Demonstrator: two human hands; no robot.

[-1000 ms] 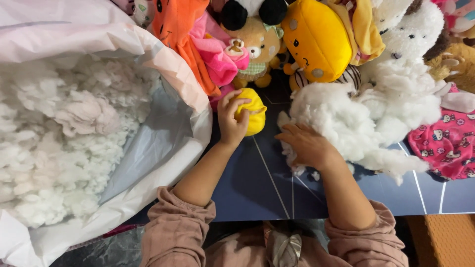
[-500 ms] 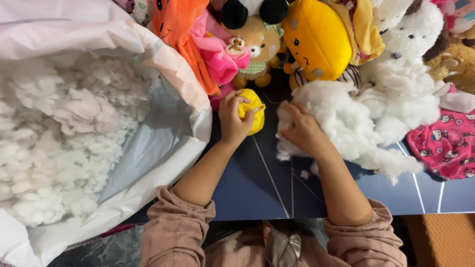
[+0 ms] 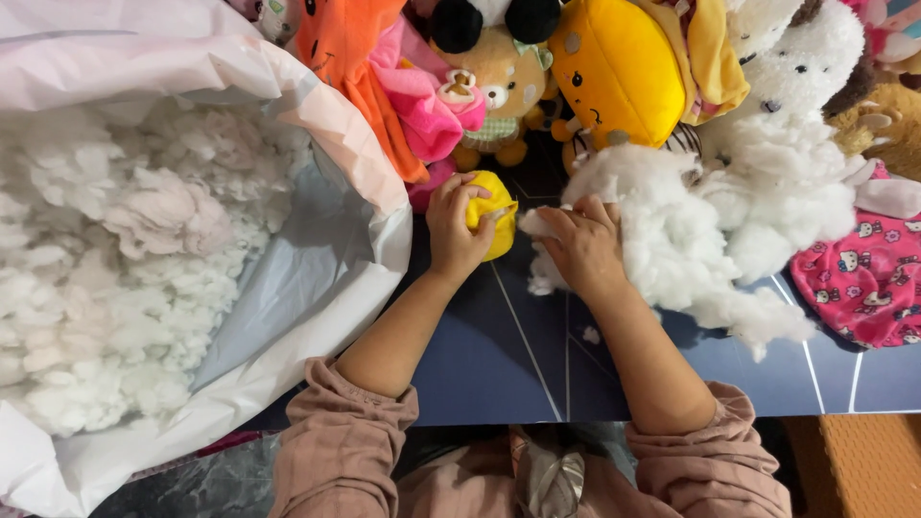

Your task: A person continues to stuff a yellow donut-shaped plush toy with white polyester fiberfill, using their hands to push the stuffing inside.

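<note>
On mat: two hands, left [image 3: 456, 230] right [image 3: 580, 245], one yellow toy [image 3: 491, 223].

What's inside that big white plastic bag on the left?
The white plastic bag lies open and is packed with loose white stuffing, with a few pinkish clumps on top. What lies beneath that top layer, and the bag's bottom, cannot be seen because the fluff covers it.

Small yellow plush piece [image 3: 494, 223]: soft, rounded, held upright above the dark blue table, partly covered by fingers. White stuffing tuft [image 3: 539, 223]: loose, fluffy, pinched just beside the yellow piece, joined to a larger white stuffing heap [image 3: 691, 240] lying rightward.
</note>
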